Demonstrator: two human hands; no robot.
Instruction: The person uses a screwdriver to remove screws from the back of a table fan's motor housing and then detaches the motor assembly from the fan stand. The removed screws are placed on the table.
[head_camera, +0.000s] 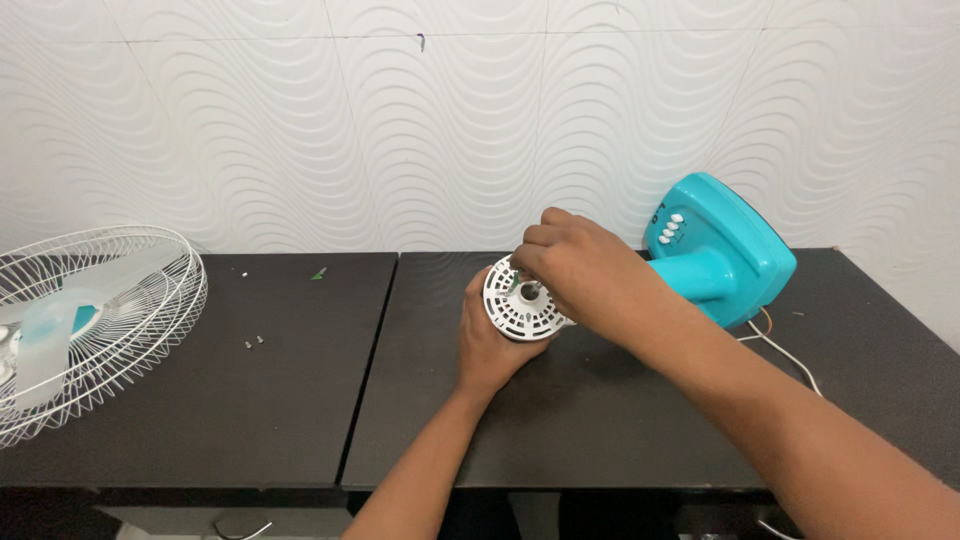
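Here, left hand (490, 345) grips the white motor housing (520, 300) (teal base (725, 255) behind); right hand (580, 270) fingers pinch its centre.

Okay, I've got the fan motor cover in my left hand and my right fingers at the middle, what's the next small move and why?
Probably keep the left hand cupped steady under the white vented motor cover and turn the small part pinched by the right hand at its centre hub. The fingers already sit on the hub, and the cover is still joined to the teal fan base, so steadying comes first.

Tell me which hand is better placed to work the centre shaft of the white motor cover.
Right hand: its fingertips sit at the shaft, while the left hand grips the white motor cover from behind.
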